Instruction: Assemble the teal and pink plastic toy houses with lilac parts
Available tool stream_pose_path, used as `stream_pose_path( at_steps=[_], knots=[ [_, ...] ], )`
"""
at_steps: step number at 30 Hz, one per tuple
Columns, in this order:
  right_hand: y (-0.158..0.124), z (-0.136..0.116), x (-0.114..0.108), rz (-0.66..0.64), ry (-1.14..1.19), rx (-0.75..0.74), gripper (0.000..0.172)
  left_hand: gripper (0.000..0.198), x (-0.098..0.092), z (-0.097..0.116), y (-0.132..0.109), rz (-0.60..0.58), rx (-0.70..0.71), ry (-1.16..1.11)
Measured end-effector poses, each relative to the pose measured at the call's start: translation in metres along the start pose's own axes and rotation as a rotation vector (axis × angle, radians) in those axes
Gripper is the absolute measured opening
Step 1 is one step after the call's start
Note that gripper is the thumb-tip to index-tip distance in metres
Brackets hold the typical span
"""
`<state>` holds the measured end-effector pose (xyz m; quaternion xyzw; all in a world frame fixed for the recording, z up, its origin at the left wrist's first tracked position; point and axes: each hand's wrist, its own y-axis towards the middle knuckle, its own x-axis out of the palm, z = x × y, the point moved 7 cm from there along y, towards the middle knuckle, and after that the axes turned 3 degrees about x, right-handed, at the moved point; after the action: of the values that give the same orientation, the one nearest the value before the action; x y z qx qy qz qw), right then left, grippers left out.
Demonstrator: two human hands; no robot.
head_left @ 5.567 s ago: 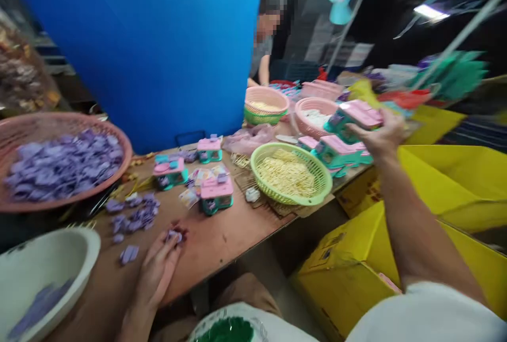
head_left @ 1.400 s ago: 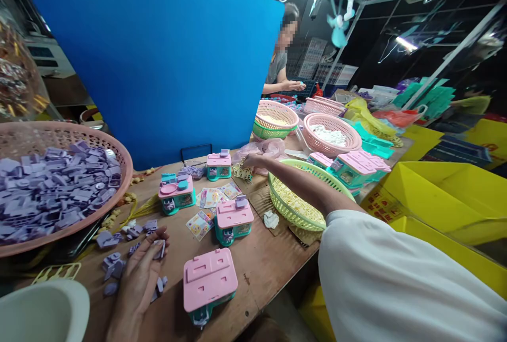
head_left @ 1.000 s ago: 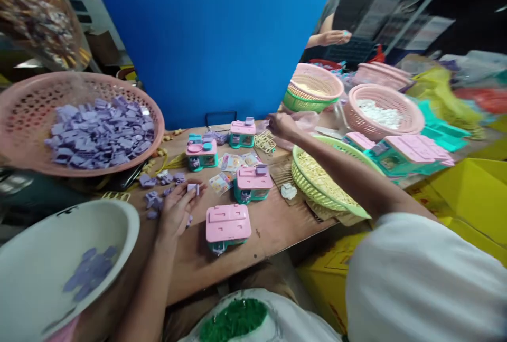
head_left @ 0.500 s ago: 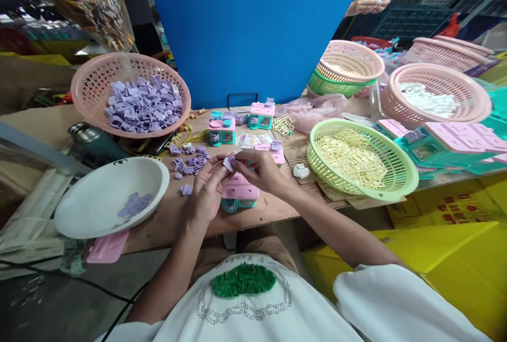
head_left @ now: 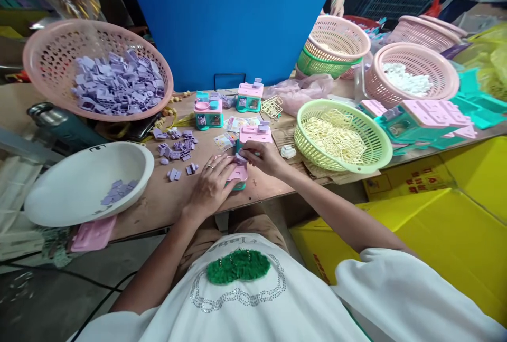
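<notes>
At the front of the table, my left hand [head_left: 213,182] is closed over the left side of a small pink-topped teal toy [head_left: 239,173] and partly covers it. My right hand [head_left: 263,156] pinches a small purple plastic piece [head_left: 240,158] against the top of that toy. Just behind stands another pink-and-teal toy [head_left: 255,133] with a purple part on its top. Loose purple pieces [head_left: 182,145] lie on the table left of my hands. Farther back are two more such toys, one on the left [head_left: 208,112] and one on the right [head_left: 250,96].
A pink basket of purple pieces [head_left: 35,62] and a white bowl [head_left: 47,194] stand left. A green basket [head_left: 372,160] holds cream sticks. Assembled toys [head_left: 420,120] crowd the right. A blue panel [head_left: 237,20] rises behind; a co-worker's hand [head_left: 337,7] shows beyond it.
Both hands have come down from above the table onto the front toy, bringing the purple piece to its top. The view has shifted, and the co-worker's hand has lowered toward the baskets.
</notes>
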<state>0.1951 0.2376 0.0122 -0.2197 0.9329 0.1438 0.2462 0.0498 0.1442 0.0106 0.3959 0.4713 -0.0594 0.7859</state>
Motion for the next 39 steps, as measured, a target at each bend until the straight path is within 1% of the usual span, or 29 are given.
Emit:
stream_pose_path(
  at_steps=[3,5,9,12,15,17,19,20,22,23,25,27,29,31,33,36,39],
  knots=[
    [0.001,-0.006,0.004,0.033,-0.132,-0.085,0.022,0.034,-0.001,0.002,-0.002,0.01,0.054,0.015],
    [0.001,-0.01,0.004,0.036,-0.202,-0.14,0.019,0.033,-0.002,0.0,-0.003,0.023,0.055,0.008],
    [-0.004,-0.022,0.007,0.019,-0.337,-0.28,0.021,0.033,-0.001,-0.002,-0.006,0.054,0.045,-0.01],
    [-0.009,-0.031,0.013,0.016,-0.466,-0.356,0.023,0.034,-0.002,-0.001,-0.008,0.09,0.068,-0.02],
    [-0.013,-0.035,0.018,0.025,-0.499,-0.413,0.023,0.038,-0.006,-0.003,-0.008,0.142,0.02,-0.048],
    [-0.013,-0.035,0.019,0.035,-0.46,-0.416,0.021,0.041,-0.007,-0.004,-0.007,0.136,-0.003,-0.037],
    [-0.012,-0.028,0.017,0.051,-0.361,-0.342,0.017,0.042,-0.005,-0.001,-0.004,0.098,0.03,0.009],
    [-0.01,-0.022,0.014,0.059,-0.282,-0.268,0.016,0.042,-0.004,0.001,-0.003,0.082,0.052,0.036],
    [-0.008,-0.006,0.009,0.045,-0.081,-0.065,0.015,0.043,-0.003,0.002,-0.002,0.069,0.07,0.077],
    [-0.008,0.003,0.008,0.022,0.024,0.054,0.017,0.044,-0.003,0.002,-0.002,0.07,0.072,0.091],
    [-0.01,0.016,0.01,-0.064,0.224,0.288,0.03,0.044,-0.004,0.002,-0.002,0.075,0.084,0.114],
    [-0.016,0.021,0.016,-0.174,0.386,0.477,0.043,0.044,-0.004,0.002,-0.002,0.08,0.11,0.132],
    [-0.021,0.02,0.021,-0.252,0.493,0.597,0.044,0.046,-0.003,0.003,-0.002,0.084,0.136,0.141],
    [-0.023,0.019,0.023,-0.273,0.549,0.665,0.04,0.052,-0.001,0.003,-0.002,0.081,0.156,0.137],
    [-0.024,0.021,0.026,-0.259,0.577,0.691,0.036,0.056,0.002,0.001,-0.002,0.073,0.157,0.12],
    [-0.022,0.025,0.03,-0.223,0.567,0.653,0.032,0.055,0.007,-0.003,-0.004,0.051,0.128,0.073],
    [-0.023,0.032,0.033,-0.17,0.576,0.595,0.034,0.054,0.013,-0.008,-0.006,-0.005,0.075,0.015]
  ],
)
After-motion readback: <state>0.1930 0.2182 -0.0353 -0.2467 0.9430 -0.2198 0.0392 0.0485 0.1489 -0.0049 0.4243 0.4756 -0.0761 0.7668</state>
